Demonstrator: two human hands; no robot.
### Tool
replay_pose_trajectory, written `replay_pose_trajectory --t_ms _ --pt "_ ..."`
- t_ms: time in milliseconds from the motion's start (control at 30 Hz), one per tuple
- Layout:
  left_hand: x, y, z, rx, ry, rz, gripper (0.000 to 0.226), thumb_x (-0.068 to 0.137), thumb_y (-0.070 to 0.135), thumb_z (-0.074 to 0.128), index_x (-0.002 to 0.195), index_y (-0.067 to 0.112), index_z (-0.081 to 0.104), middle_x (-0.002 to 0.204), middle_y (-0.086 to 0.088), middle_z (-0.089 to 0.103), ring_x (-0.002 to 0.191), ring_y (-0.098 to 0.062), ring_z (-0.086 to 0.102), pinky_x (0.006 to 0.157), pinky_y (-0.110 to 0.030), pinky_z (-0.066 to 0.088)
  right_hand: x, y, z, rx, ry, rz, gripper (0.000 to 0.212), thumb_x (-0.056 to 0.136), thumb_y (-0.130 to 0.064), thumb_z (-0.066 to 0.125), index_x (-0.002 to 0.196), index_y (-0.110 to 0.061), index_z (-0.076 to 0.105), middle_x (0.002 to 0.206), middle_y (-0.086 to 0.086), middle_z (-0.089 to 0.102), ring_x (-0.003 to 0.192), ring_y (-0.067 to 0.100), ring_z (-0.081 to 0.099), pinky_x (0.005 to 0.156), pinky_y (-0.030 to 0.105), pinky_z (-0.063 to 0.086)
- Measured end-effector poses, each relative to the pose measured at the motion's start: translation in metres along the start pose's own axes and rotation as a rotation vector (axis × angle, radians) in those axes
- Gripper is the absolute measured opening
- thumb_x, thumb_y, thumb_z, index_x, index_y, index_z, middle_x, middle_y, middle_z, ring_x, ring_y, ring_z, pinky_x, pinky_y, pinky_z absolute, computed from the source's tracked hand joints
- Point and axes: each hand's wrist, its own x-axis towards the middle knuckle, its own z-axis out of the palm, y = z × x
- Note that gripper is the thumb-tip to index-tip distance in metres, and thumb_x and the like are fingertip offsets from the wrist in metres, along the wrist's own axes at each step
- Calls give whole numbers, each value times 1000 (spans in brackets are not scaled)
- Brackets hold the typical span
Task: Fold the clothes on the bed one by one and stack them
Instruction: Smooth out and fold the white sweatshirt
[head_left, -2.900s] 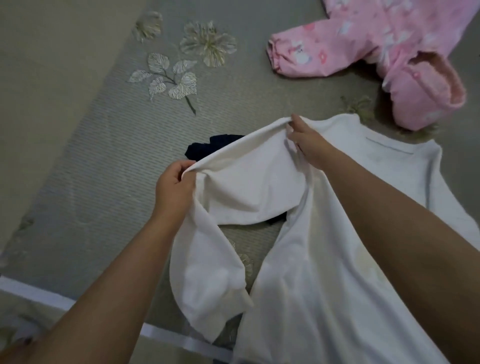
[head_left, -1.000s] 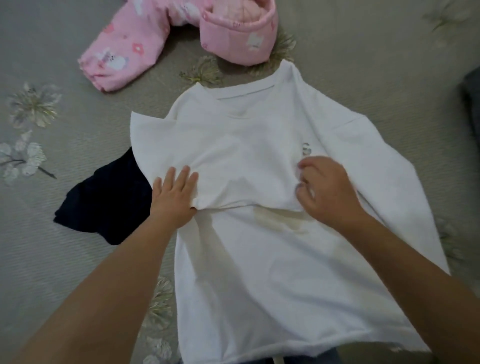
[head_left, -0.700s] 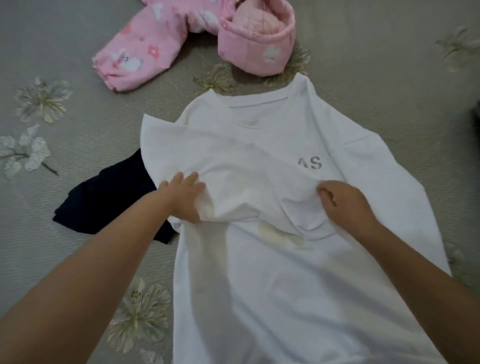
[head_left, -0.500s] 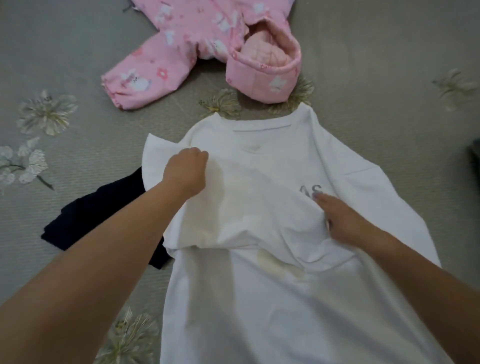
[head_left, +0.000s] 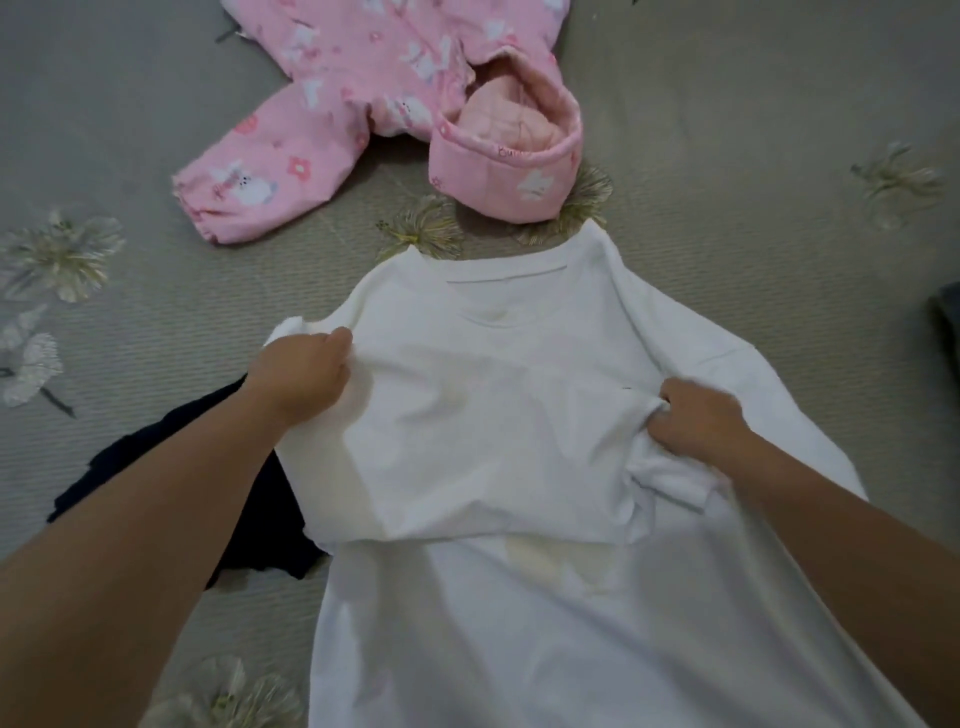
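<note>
Folding the left sleeve across the chest was the step in hand, I judged, and doing it well meant drawing the flap taut between both hands, squaring its edge with the side seam and laying it flat before letting go; the bunched cloth on the right wanted smoothing first, or the crease would set crooked.

The shirt (head_left: 571, 597) lay face up on the bed (head_left: 753, 130), collar away from the person, hem running out of sight below. The left hand (head_left: 298, 376) sat at the shirt's left shoulder, fingers curled round the top corner of the folded flap, knuckles up, forearm reaching in from the lower left. The right hand (head_left: 698, 418) pinched a gathered wad of the white cloth near the chest, fingers tucked under, forearm coming in from the lower right.

A pink jacket (head_left: 395, 98) lay beyond the collar, just apart from it. A dark garment (head_left: 171, 467) showed partly under the shirt's left edge.
</note>
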Motion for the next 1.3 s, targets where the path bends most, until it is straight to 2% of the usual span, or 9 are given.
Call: replay_pose_trajectory --t_ms 100,300,533,600,700,833,933,1100,1300 --pt "5 -1 -3 187 2 -67 24 95 14 33 114 4 45 110 -14 62 104 -32 54 95 -35 32 9 8 -10 -140 123 127 22 87 -25 47 106 -17 51 111 9 60 107 29 54 93 39 34" --pt "13 9 0 292 31 -216 25 93 9 32 115 8 44 119 -9 55 114 -29 47 102 -39 27 32 18 -50 -446 270 198 37 90 -19 42 127 -14 42 124 17 49 116 32 45 102 38 27" --pt "2 5 13 308 -24 -331 28 93 11 30 120 8 39 125 -8 48 120 -26 40 104 -43 28 28 4 -29 -93 550 101 39 87 -10 45 125 0 49 121 31 48 109 44 47 89 59 35" --pt "-4 -1 12 349 -54 -365 32 94 13 29 125 8 36 130 -8 45 125 -27 36 109 -50 22 22 5 -23 -3 436 132 49 92 -22 48 138 -8 38 139 23 34 124 38 34 97 54 31" --pt "-9 -2 11 281 -46 -337 44 94 11 27 138 4 23 140 -14 31 133 -30 23 112 -53 11 12 13 -21 124 424 222 50 91 -24 48 137 -6 38 138 25 36 123 40 35 99 49 30" --pt "-6 25 14 32 102 -132 50 95 16 36 141 3 24 149 -16 22 140 -30 14 112 -47 8 6 23 -22 169 445 147 56 73 -32 33 97 10 61 90 34 58 86 46 55 76 46 43" --pt "-14 49 22 -82 26 9 66 94 43 39 145 6 19 155 -11 10 143 -26 5 114 -43 6 7 21 -27 164 451 -53 46 67 -29 35 66 10 58 64 27 54 61 42 56 58 40 44" --pt "-39 48 46 -44 -173 -53 85 86 69 27 147 24 -11 155 -3 -19 142 -26 -16 113 -48 -4 13 6 -58 294 299 -71 3 86 -3 49 87 0 50 81 24 54 86 38 55 66 34 30" --pt "-55 7 47 25 -304 -163 96 81 71 38 145 26 -17 153 -4 -24 142 -26 -18 115 -48 -2 30 -20 -82 226 81 -174 21 86 -8 52 104 -4 62 104 17 63 94 30 55 70 24 38"
